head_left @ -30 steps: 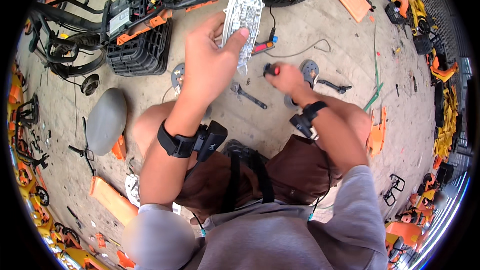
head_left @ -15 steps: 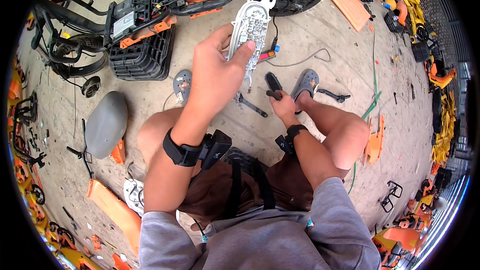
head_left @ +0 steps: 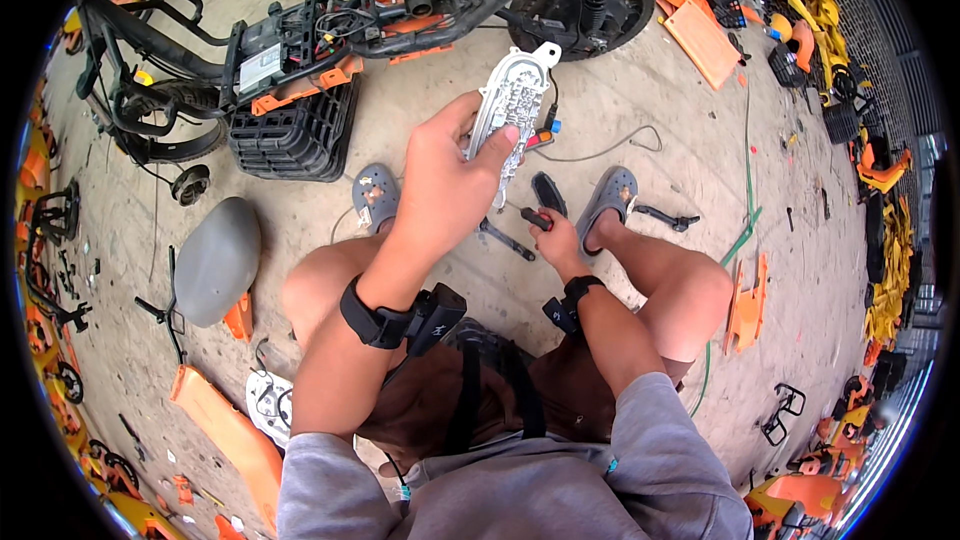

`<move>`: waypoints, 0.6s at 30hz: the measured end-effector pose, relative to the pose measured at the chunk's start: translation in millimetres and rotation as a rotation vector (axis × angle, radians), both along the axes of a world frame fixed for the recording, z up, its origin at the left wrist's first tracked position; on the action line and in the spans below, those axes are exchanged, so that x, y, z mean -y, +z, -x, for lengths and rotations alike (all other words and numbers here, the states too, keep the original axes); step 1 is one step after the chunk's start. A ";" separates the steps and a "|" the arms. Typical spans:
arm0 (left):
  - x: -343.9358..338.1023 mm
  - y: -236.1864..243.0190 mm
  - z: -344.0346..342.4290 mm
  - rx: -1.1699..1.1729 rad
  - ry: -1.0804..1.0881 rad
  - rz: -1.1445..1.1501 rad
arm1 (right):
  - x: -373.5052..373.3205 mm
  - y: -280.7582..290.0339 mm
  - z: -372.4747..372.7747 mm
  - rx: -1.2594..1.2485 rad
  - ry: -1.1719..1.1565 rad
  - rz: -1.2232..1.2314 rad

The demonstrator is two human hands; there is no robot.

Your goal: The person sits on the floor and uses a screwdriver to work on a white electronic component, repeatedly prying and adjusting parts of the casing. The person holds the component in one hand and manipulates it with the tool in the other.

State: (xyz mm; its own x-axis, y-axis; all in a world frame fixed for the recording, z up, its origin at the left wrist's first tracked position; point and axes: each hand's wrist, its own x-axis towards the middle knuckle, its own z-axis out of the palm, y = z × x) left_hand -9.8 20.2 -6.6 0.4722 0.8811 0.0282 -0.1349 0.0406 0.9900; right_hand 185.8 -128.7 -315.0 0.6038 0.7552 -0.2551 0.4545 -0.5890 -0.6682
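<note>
In my left hand (head_left: 455,170) is a long oval silvery part (head_left: 520,105) with a pale rim, a bumpy inner face and a holed tab at its top. The thumb presses on its face, while the other fingers go behind it and are hidden. My right hand (head_left: 562,240) grips a screwdriver (head_left: 537,219) by its black and red handle, below and to the right of the part. The thin shaft points up and left toward the part's lower end; I cannot tell whether its tip touches. Just beyond my right hand, a black oval piece (head_left: 548,194) lies on the floor.
A stripped scooter frame (head_left: 430,35) lies ahead with a black basket (head_left: 295,130) beside it. At the left are a grey seat (head_left: 218,262) and an orange panel (head_left: 225,430). A black bar (head_left: 508,240) and a cable (head_left: 610,150) lie near my feet.
The oval part and my left hand have come lower in the view. My right hand has turned so that the screwdriver handle and its red band show more clearly.
</note>
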 end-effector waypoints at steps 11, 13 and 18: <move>-1.7 1.9 -1.9 0.019 -0.010 0.069 | -15.0 32.8 -5.5 -0.176 -0.107 -0.035; -1.9 3.9 0.7 0.014 0.003 0.079 | -25.4 62.2 -6.5 -0.228 -0.116 -0.035; -5.2 -0.9 0.4 0.047 0.034 0.058 | -48.2 134.7 -27.0 -0.239 -0.058 -0.017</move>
State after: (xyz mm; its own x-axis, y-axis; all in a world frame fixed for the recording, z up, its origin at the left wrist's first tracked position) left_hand -10.1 25.4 -7.5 0.4411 0.8974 -0.0021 -0.1835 0.0926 0.9786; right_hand 212.8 -80.5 -180.3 0.5704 0.7267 -0.3829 0.2483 -0.5969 -0.7629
